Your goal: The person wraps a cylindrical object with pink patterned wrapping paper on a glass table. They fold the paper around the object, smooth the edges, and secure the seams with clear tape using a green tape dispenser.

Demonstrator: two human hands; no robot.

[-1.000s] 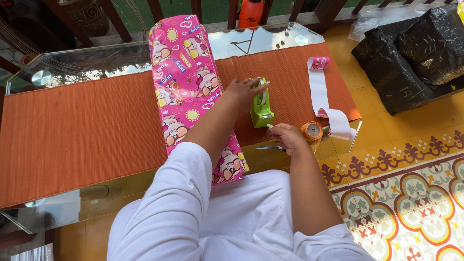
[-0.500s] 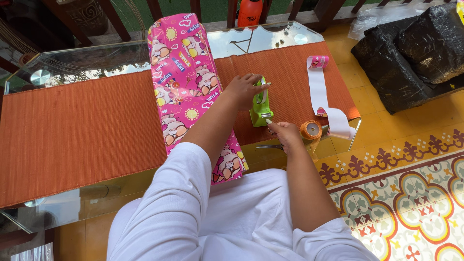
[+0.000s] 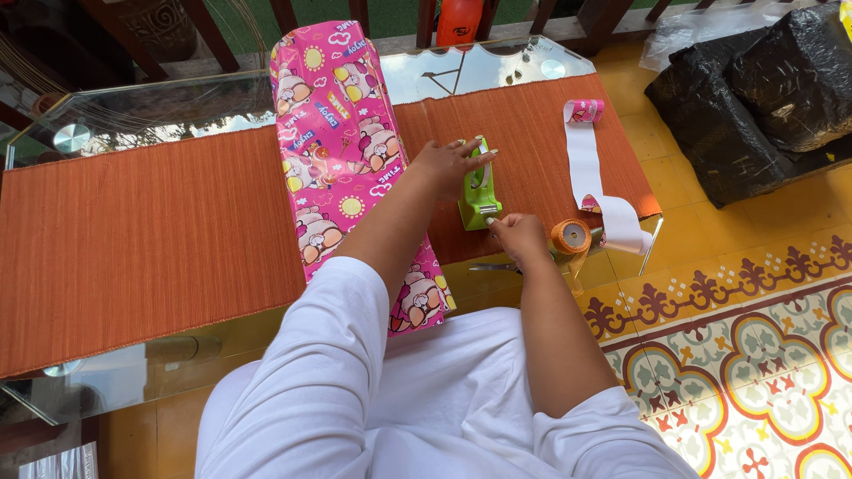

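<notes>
Left hand: the left hand (image 3: 446, 166) lay flat over the back of the green tape dispenser (image 3: 479, 191), fingers spread across its top, pressing it down rather than closing around it; its grip was wide.
Right hand: the right hand (image 3: 517, 237) sat at the dispenser's near end, fingertips pinched together just by the cutter; the grip was narrow, though whether a strip of tape lay between the fingers could not be told.
Tape dispenser: it stood on the orange mat (image 3: 151, 231), just right of the pink wrapped parcel (image 3: 351, 168), its long side pointing away from the person.
Parcel: a long box in pink cartoon-print paper lay across the mat, one end over the near edge of the bench (image 3: 497, 71), the left forearm crossing above it.
Orange roll: an orange ribbon roll (image 3: 571, 237) lay just right of the right hand, near the mat's corner.
Paper strip: a white curling strip (image 3: 587, 173) with a pink printed end lay further right on the mat.
Scissors: scissors (image 3: 488, 266) showed partly under the right wrist on the glass.
Floor: black plastic bags (image 3: 754, 98) rested on the tiled floor, well apart from the bench.
</notes>
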